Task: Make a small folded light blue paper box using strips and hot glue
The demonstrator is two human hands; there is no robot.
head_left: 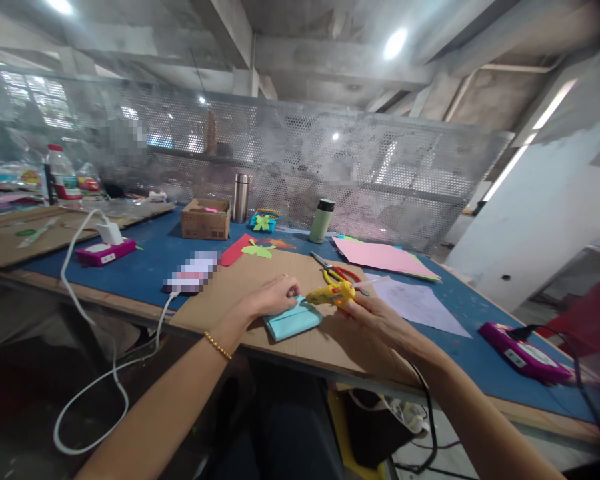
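Observation:
My left hand rests with curled fingers on the far edge of a light blue folded paper piece, pressing it onto a brown cardboard sheet. My right hand grips a yellow glue gun, whose nozzle points left at the blue piece's upper right corner, close to my left fingertips. A black cord runs from the right wrist down off the table edge.
Red-handled scissors lie just behind the glue gun. Pink paper, white paper, a green cup, a steel flask, a cardboard box and magenta devices sit on the blue table. A white cable hangs off the left.

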